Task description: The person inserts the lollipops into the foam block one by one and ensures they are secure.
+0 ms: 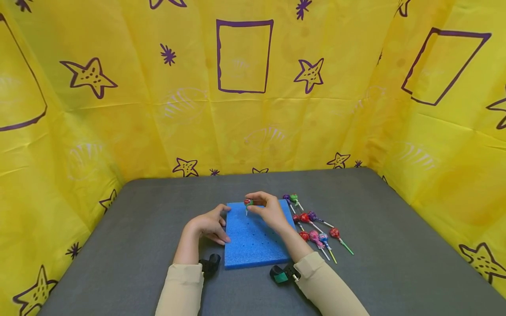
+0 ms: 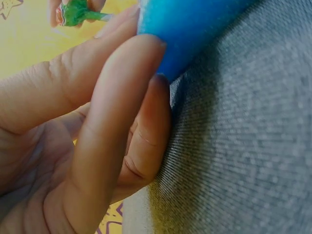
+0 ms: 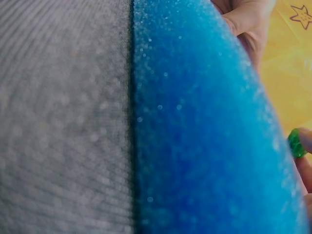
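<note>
In the head view my right hand point(image 1: 270, 212) pinches a lollipop point(image 1: 248, 202) with a green and red wrapper between thumb and fingers. Its white stick points down, close over the far part of a blue foam board point(image 1: 257, 254) that has rows of small holes. The green wrapped head point(image 2: 74, 12) also shows in the left wrist view. At the board's left edge, my left hand point(image 1: 208, 224) touches the foam with its index finger near the far corner and its thumb lower down. The left wrist view shows the thumb point(image 2: 119, 112) against the foam's side.
Several wrapped lollipops point(image 1: 304, 217) lie on the grey table point(image 1: 395, 272) right of the board, in red, purple, pink, blue and green. A green-stick one point(image 1: 335, 233) lies furthest right. Yellow cloth point(image 1: 245, 127) with purple drawings surrounds the table's back and sides.
</note>
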### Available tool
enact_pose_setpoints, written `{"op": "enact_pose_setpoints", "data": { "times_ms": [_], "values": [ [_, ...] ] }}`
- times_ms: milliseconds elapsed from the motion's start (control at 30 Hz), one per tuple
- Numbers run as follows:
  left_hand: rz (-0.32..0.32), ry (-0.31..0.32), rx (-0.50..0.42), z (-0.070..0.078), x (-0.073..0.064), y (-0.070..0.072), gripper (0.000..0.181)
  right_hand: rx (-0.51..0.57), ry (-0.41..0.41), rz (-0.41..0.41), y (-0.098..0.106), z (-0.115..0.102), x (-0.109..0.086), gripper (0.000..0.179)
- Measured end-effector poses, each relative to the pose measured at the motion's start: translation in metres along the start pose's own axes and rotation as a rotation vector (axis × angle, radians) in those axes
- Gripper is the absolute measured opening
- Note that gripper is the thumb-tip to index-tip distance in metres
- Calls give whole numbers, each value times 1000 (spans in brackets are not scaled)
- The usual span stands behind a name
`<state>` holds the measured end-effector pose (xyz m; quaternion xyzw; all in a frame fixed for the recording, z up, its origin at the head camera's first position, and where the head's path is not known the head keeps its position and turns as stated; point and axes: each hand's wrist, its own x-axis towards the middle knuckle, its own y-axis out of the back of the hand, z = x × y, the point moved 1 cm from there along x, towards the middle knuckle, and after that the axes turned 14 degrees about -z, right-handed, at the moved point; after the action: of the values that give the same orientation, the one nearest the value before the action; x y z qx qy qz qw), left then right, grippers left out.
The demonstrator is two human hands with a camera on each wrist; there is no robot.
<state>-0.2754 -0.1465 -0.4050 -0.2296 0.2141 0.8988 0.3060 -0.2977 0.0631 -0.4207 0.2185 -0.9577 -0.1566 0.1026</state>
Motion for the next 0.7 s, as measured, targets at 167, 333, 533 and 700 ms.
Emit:
{"op": "enact_pose_setpoints", "data": {
  "times_ms": [167,333,533,700],
  "values": [
    [-8,-33,-11,-4,0,2,92,-25,-8,-12,0,-17,-8,32],
    [-15,-45,-17,-5,0,3,91,-12,-12,8,-2,-7,-2,35],
    [-16,-55,-30,-5,0,3,91,6,4,12,1,5,2,36],
    [-9,-52,-35,-5,1,4,92,9,-3,10,3,5,1,38]
  ]
}}
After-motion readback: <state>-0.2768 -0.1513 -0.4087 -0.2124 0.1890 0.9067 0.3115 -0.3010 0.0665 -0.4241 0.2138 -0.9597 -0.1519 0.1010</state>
